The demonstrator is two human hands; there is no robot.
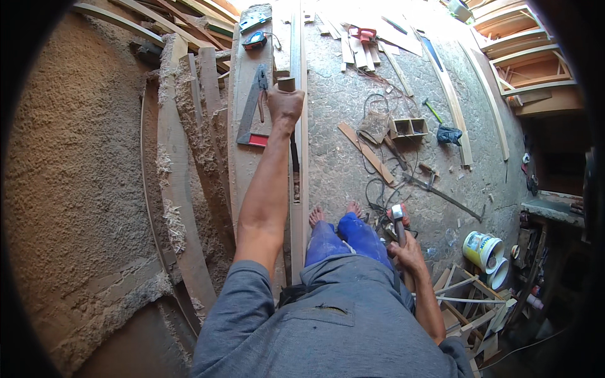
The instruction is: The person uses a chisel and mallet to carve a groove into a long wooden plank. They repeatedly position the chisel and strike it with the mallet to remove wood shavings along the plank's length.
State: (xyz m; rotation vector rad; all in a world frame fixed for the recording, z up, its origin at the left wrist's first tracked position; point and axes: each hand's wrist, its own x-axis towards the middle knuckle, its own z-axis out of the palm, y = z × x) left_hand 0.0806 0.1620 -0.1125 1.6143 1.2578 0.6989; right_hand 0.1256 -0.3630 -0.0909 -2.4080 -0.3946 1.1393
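**Grey shirt over the bench, a hammer in one hand and a brown handle in the other**

Grey shirt (pixel 334 327) cloth fills the near foreground, just right of the bench (pixel 242 169). Past it come blue trousers (pixel 324 242) and two bare feet, also on the bench's right.

Over the right edge of the bench, the left hand (pixel 287 106) is closed in a fist, fingers wrapped round a brown handle (pixel 285 83) whose blunt end pokes out past the knuckles. What tool it belongs to I cannot tell. Just below the fist, a long pale timber (pixel 304 183) runs along the bench's right side.

Well to the right of the bench, the right hand (pixel 411 253) has its fingers curled round the shaft of a hammer (pixel 399 225), metal head uppermost.

On the bench, left of the fist, lie pliers (pixel 262 82) and a set square (pixel 257 140) with a red stock; a tape measure (pixel 254 41) sits toward the bench's far end.

Floor to the right of the bench carries a two-compartment wooden box (pixel 408 128), a green-handled hammer (pixel 433 111) and, farther right, a white bucket (pixel 477 251). Left of the bench stand rough planks (pixel 183 189) flecked with shavings.
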